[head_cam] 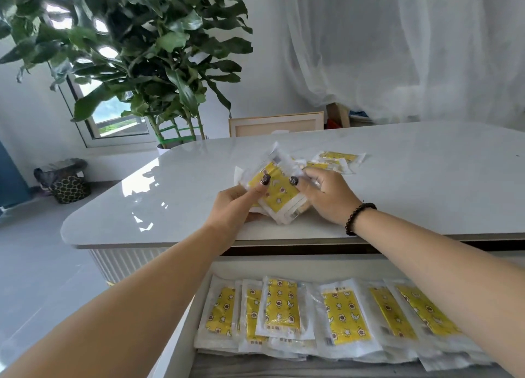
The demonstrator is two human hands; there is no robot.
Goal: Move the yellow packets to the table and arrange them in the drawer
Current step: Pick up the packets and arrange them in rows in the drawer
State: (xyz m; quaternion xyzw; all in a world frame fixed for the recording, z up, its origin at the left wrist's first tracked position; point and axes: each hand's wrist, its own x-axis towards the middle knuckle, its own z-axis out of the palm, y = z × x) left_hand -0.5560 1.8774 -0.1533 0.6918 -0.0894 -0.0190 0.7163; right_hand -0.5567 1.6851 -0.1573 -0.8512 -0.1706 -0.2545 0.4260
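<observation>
Nearest, open drawer lined with a row of overlapping yellow packets, lying flat. Beyond, on the white surface, left hand and right hand, each grip clamped on the same tilted stack of packets, thumbs pressing its top. Just behind the right hand, loose packets lying flat. Far left, potted plant; far right, sheer curtain.

From my remote seat: a glossy white counter spans mid-frame, a loose pile of yellow packets lying at its centre; below it, at lower centre, an open drawer holds overlapping rows of packets.
</observation>
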